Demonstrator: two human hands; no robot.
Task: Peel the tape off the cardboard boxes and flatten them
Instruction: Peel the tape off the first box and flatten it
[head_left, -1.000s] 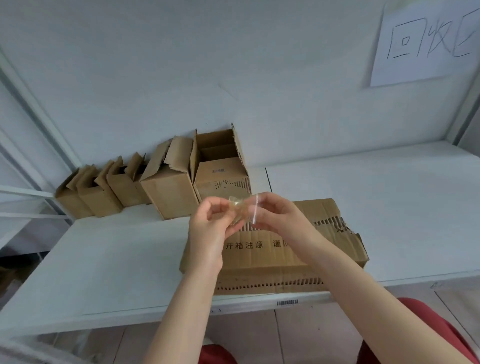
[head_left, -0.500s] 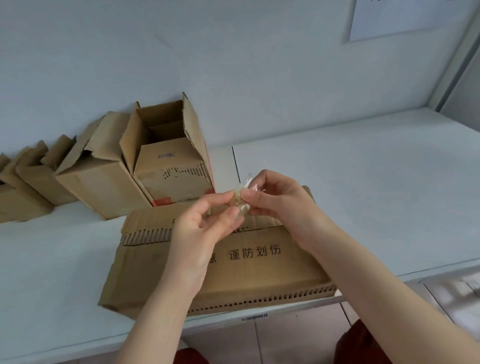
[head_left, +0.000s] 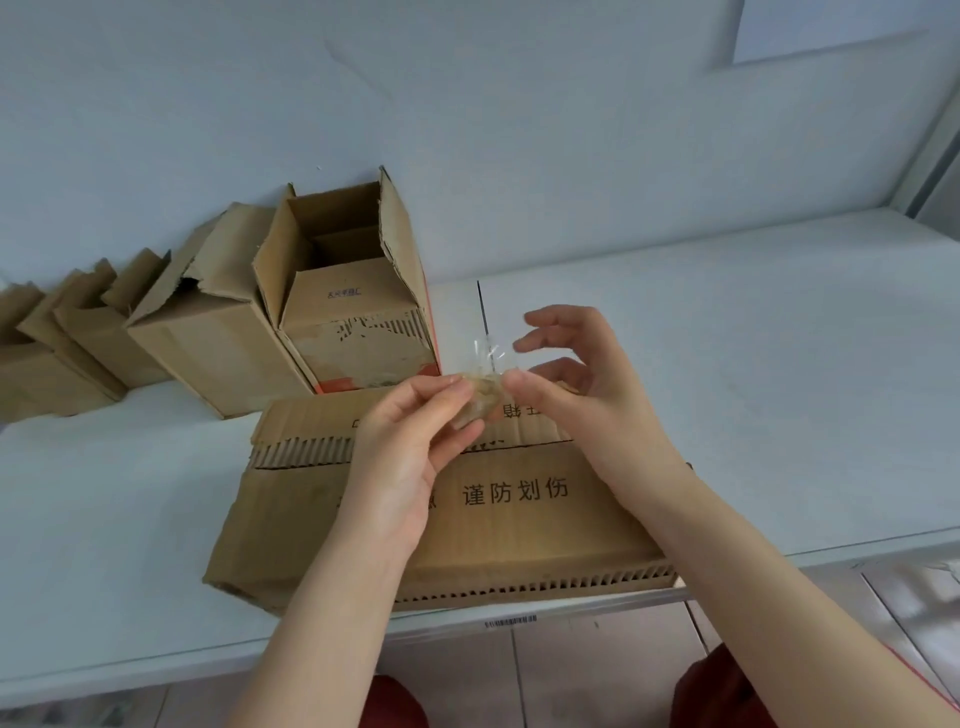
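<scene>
A crumpled wad of clear tape (head_left: 480, 402) hangs between my two hands above a flattened cardboard box (head_left: 519, 535) printed with dark characters. My left hand (head_left: 410, 457) pinches the wad between thumb and fingertips. My right hand (head_left: 576, 384) touches the wad's right side with its thumb, while its other fingers spread loosely above. A thin strand of tape (head_left: 488, 353) sticks up toward those fingers. The flattened box lies on the white table (head_left: 753, 374), its near edge at the table's front edge.
Behind the flat box stands an open upright box (head_left: 353, 291) with raised flaps. To its left, a row of several smaller open boxes (head_left: 171, 332) lines the wall. A white paper sheet (head_left: 810, 26) hangs on the wall at top right.
The view has tilted down and shifted right. My right hand's fingers have opened away from the tape wad; my left hand still pinches it.
</scene>
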